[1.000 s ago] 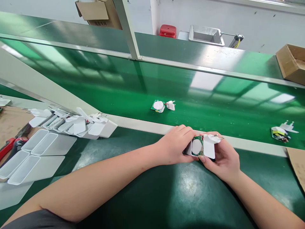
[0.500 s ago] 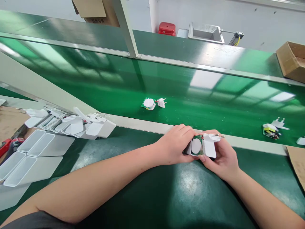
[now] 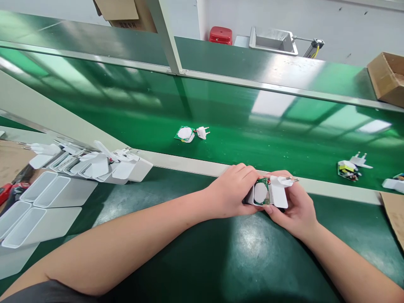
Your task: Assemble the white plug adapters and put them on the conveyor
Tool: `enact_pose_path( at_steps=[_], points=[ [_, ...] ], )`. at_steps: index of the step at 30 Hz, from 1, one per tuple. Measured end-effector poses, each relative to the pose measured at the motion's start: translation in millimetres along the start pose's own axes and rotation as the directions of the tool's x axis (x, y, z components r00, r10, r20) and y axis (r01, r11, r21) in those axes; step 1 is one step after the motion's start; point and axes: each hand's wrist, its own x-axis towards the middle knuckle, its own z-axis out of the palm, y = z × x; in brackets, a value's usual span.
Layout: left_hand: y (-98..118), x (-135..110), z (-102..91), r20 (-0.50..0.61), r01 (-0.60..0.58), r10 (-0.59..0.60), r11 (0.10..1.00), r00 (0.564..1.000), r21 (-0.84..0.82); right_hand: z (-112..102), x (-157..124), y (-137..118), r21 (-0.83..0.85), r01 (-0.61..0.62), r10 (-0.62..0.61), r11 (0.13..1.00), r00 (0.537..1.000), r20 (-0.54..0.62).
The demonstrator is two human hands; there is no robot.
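Observation:
Both my hands hold a white plug charger casing [image 3: 256, 195] at the belt's near edge. A green circuit board [image 3: 262, 191] with a white round disc sits in its open side. My left hand [image 3: 232, 189] grips the casing's left end. My right hand [image 3: 296, 206] holds its right end and a white two-pin plug piece [image 3: 279, 191] against the board. On the green conveyor belt [image 3: 252, 147], a board with a white disc [image 3: 185, 134] lies beside a two-pin plug piece [image 3: 202, 132]. Further right lies a board with a yellow component [image 3: 347, 170].
Stacked white casings [image 3: 94, 165] and white open shells [image 3: 47, 206] lie to my left, with a red-handled tool [image 3: 6, 193] beyond. A cardboard box [image 3: 387, 79] sits on the far shelf at right. A cardboard sheet [image 3: 394, 214] lies at the right edge.
The parts on the belt have moved left, and another white piece has entered at the right edge. My hands and the casing stay almost still.

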Motion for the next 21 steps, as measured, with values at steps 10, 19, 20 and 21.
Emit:
enact_pose_path(
  at_steps=[10,19,20,21],
  points=[
    [-0.7,-1.0,-0.4,0.010,0.005,-0.005,1.000,1.000,-0.006,0.4,-0.3,-0.2,-0.008,-0.014,0.014,1.000,1.000,0.003],
    [-0.1,-0.5,-0.8,0.016,0.012,-0.012,1.000,1.000,-0.009,0.4,0.7,-0.8,-0.033,-0.017,0.017,0.999,1.000,-0.008],
    [-0.4,-0.5,-0.7,0.015,0.007,-0.007,1.000,1.000,-0.011,0.3,0.8,-0.8,-0.030,-0.015,0.014,0.999,1.000,-0.007],
    [-0.6,-0.6,-0.5,0.013,0.002,-0.002,1.000,1.000,-0.013,0.3,0.9,-0.7,-0.026,-0.013,0.013,1.000,1.000,-0.004]
  ],
)
